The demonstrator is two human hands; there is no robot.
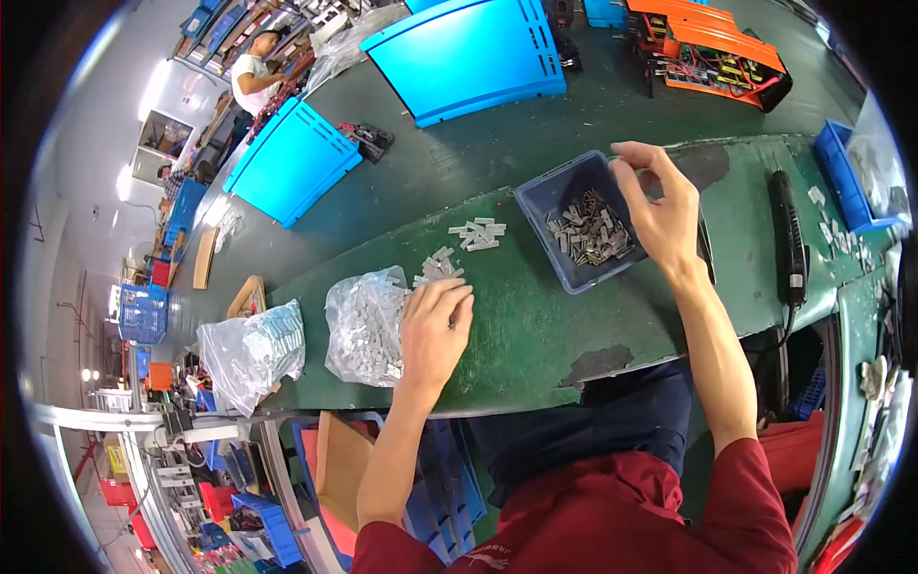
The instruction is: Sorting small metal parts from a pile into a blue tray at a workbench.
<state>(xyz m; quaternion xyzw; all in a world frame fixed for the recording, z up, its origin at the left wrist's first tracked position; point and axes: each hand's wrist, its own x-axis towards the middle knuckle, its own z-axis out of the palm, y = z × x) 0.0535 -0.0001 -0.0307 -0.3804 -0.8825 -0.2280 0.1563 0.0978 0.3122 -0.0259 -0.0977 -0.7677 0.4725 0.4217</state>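
Observation:
My right hand [660,206] is at the right rim of a dark blue plastic bin [544,194], thumb and forefinger curled about its far corner. Metal screws or pins [593,230] and small pale strips lie inside the bin. My left hand [435,333] is loosely closed beside an open clear bag [365,327] full of small grey-white plastic pieces. Its fingertips reach a loose pile of these pieces [438,267]; whatever they hold is hidden. Another small pile [479,233] lies between that pile and the bin.
Right of the bin lies a black electric screwdriver [788,234] with a cable. A blue tray [846,177] stands at the far right. Blue housings [469,57] and an orange housing with wiring [717,57] stand farther back. Another bag [253,354] rests at left; a person [252,77] works beyond.

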